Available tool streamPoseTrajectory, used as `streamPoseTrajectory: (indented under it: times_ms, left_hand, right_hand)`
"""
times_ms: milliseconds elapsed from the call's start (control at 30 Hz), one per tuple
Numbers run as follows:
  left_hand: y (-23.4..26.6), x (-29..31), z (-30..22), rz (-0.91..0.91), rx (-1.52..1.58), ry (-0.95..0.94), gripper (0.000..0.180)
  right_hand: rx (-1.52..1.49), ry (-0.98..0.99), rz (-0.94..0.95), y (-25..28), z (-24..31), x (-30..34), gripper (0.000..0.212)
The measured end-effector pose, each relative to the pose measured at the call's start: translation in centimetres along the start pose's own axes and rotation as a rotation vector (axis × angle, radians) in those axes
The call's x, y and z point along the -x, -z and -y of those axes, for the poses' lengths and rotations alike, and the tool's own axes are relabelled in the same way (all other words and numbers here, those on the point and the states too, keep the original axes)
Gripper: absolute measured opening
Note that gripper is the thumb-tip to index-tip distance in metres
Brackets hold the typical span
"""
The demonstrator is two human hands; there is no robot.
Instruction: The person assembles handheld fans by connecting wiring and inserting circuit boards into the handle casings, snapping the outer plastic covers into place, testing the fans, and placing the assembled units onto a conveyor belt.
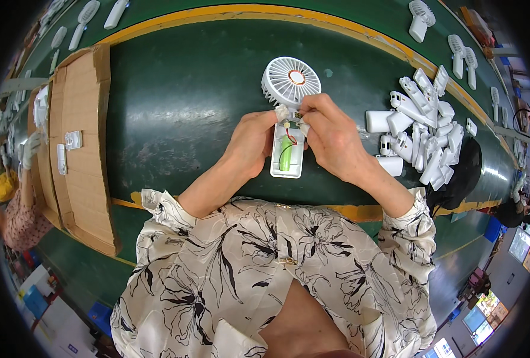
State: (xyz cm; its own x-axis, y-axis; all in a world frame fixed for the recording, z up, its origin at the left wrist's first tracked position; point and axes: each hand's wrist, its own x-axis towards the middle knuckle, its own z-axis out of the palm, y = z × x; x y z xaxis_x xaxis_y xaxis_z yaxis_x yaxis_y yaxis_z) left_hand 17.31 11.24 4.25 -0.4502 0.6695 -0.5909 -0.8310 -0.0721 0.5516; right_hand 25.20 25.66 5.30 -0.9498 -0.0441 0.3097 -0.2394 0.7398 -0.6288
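Fan: white, its round head (292,89) pointing away from the person, over the middle of the green table (175,89), between both hands.
Handle: open (299,156), showing a green battery (285,156) with red and black wires (292,141).
Left hand (250,142): pinched the fan's neck from its left side.
Right hand (335,136): thumb and finger pinched the neck beside a small board (299,115); the exact part gripped was hidden.
Right of the hands: a heap of white shells (423,128).
Left: a cardboard box (85,167) holding small white parts (73,139).
Writing: a dark sign (72,348), lower left, bore marks too small to read.
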Motion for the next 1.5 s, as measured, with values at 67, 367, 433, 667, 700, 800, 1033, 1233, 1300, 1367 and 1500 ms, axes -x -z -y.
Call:
streamPoseTrajectory:
  times_ms: [67,367,433,667,700,800,1033,1233,1300,1367,1500]
  left_hand:
    - [0.4,-0.4,0.5,-0.026,-0.007,-0.020,0.025]
    - [0.6,-0.7,0.8,-0.050,-0.035,-0.006,0.023]
    - [0.6,-0.6,0.7,-0.047,-0.039,-0.002,0.024]
    - [1.0,-0.4,1.1,-0.019,-0.211,-0.002,0.021]
    - [1.1,-0.4,1.2,0.001,-0.234,0.000,0.020]
    - [1.2,-0.4,1.5,0.014,-0.244,-0.025,0.017]
    - [1.3,-0.6,2.1,0.006,-0.235,-0.030,0.015]
    - [1.0,-0.6,1.9,-0.032,-0.243,-0.004,0.015]
    - [1.0,-0.6,2.0,-0.067,-0.194,0.017,0.015]
    - [0.9,-0.6,1.9,-0.061,-0.174,0.030,0.015]
    - [1.0,-0.9,2.2,-0.072,-0.061,0.061,0.014]
  right_hand:
    - [0.054,0.046,-0.009,-0.2,-0.1,0.0,0.019]
    - [0.217,0.138,0.074,-0.2,0.2,0.0,0.014]
    - [0.243,0.145,0.095,-0.1,0.2,0.0,0.014]
    - [0.336,0.196,0.167,-0.4,0.2,0.1,0.015]
    - [0.337,0.196,0.166,-0.3,0.1,0.1,0.015]
    - [0.350,0.217,0.164,-0.4,0.0,0.3,0.013]
    - [0.383,0.259,0.146,-0.8,0.0,0.8,0.016]
    - [0.375,0.187,0.095,-1.0,-0.1,1.1,0.015]
    - [0.393,0.134,0.044,-1.2,-0.2,1.4,0.015]
    - [0.351,0.011,-0.007,-1.6,-0.3,1.7,0.015]
    - [0.290,-0.076,0.007,-1.5,-0.3,1.3,0.014]
